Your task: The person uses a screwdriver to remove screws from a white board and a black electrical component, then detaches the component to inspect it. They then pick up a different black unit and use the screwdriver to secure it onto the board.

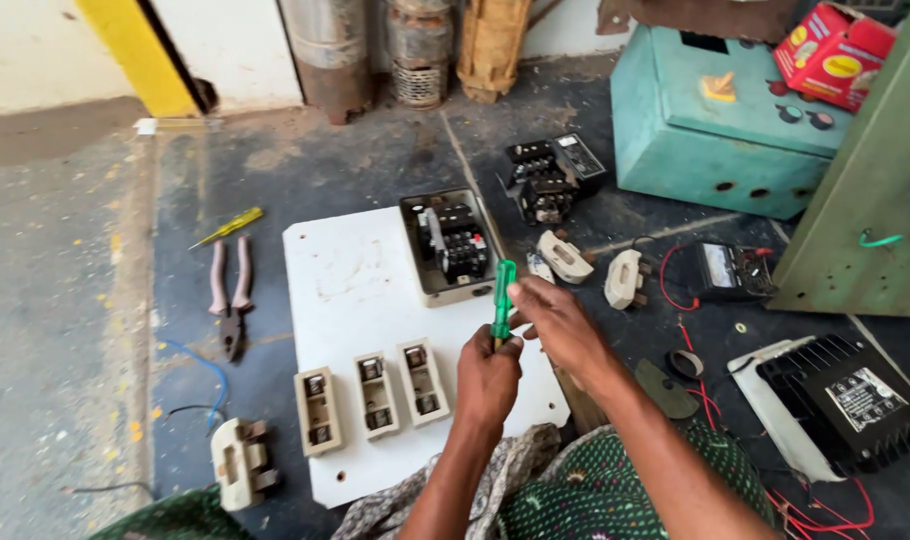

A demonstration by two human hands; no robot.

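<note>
My left hand (488, 375) is closed around the lower part of a green-handled screwdriver (502, 293), held upright over the white board (355, 280). My right hand (555, 320) grips the same handle from the right. On the board near me stand three cream fuse bases (372, 394) in a row. A cream box holding a black switch unit (450, 243) sits at the board's far right corner.
Pliers (231, 300) and a yellow screwdriver (230, 227) lie left of the board; a loose fuse carrier (240, 463) near left. Black contactor (550, 178), cream fuse parts (595, 268), multimeter (730, 270) with red leads, teal metal box (715, 120), black device (840, 400) to the right.
</note>
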